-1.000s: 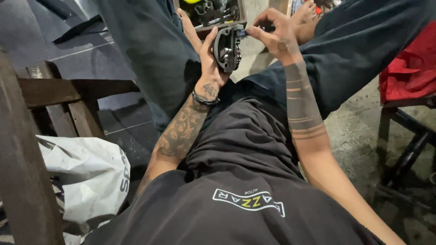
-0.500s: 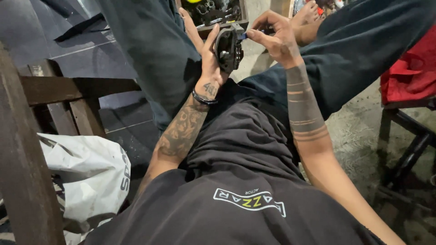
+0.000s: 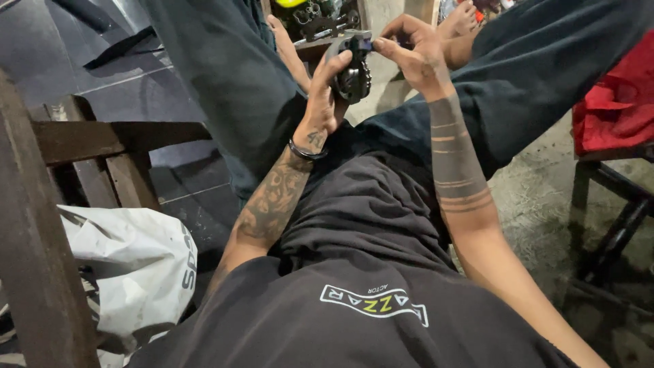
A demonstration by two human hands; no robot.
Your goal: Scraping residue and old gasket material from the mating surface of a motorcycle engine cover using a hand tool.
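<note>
While my left hand still cradles the dark metal mechanical part, my right hand has closed in, fingertips pinching its upper edge.

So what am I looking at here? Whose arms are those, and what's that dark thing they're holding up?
The picture comes from a camera worn on a person's head, looking down along their own body, so you see their black shirt and both arms. The person is leaning back with their knees up. The left hand grips a small dark metal machine part, which looks like it has gear teeth. The right hand pinches something at its top; that bit is too small to make out. Beyond the hands sits a box of more metal parts. On the left there is a wooden chair with a white bag beside it, and on the right lies a red cloth.
</note>
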